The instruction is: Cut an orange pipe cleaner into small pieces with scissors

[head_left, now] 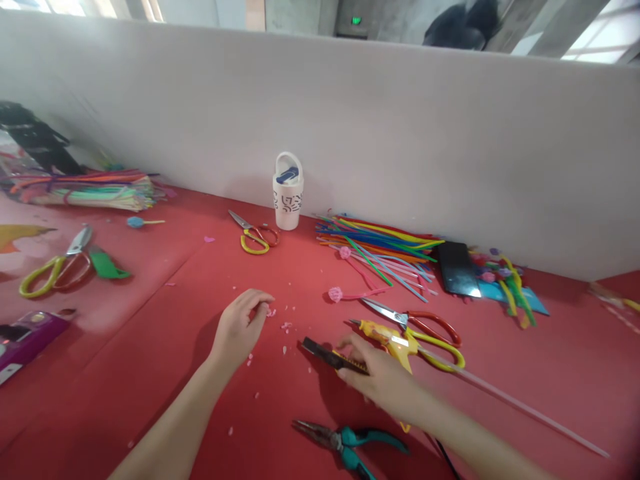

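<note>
My left hand (241,325) rests low over the red table, thumb and fingers drawn together beside small pink scraps (286,326). Whether anything is pinched there is hidden. In my right hand (377,370) is a slim black tool with a yellow ridged strip (325,353); its exact kind is unclear. Just beyond that hand lies a yellow glue gun (380,331), a long clear glue stick (530,411) running out from it. Scissors with red and yellow handles (434,327) lie against the gun. Nearer to me are teal-handled needle-nose pliers (345,440).
A white cup (287,200) stands by the pale partition (320,120), with scissors (255,237) alongside. Pipe cleaners (380,237), a black phone (457,267) and pink pompom stems (335,294) lie at the back right. More scissors (63,263) and a purple box (33,340) are left.
</note>
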`<move>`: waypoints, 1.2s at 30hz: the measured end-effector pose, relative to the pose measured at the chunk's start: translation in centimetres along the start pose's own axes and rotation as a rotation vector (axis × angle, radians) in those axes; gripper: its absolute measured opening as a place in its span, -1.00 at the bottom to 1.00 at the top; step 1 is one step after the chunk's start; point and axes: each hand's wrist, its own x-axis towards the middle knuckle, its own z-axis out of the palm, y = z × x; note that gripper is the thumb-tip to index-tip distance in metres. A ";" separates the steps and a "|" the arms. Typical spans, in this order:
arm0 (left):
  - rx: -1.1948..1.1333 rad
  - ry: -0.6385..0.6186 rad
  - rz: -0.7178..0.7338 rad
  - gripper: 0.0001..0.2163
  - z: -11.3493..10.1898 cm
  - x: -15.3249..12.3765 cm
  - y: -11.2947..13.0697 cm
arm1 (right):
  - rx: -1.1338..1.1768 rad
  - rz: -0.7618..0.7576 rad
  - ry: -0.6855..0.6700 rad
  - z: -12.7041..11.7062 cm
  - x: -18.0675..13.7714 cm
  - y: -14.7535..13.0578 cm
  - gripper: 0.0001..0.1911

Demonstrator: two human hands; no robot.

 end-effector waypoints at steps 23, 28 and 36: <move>-0.024 -0.024 -0.037 -0.84 0.0 -0.1 0.7 | 0.015 -0.042 -0.002 1.7 -2.0 0.4 -0.59; -0.023 -0.022 -0.020 -0.83 0.0 -0.1 0.7 | -0.038 -0.032 -0.039 0.6 -2.0 -0.2 -0.53; -0.015 -0.020 -0.020 -0.85 0.1 -0.2 0.7 | -0.533 -0.165 -0.065 2.1 -1.9 0.6 -0.50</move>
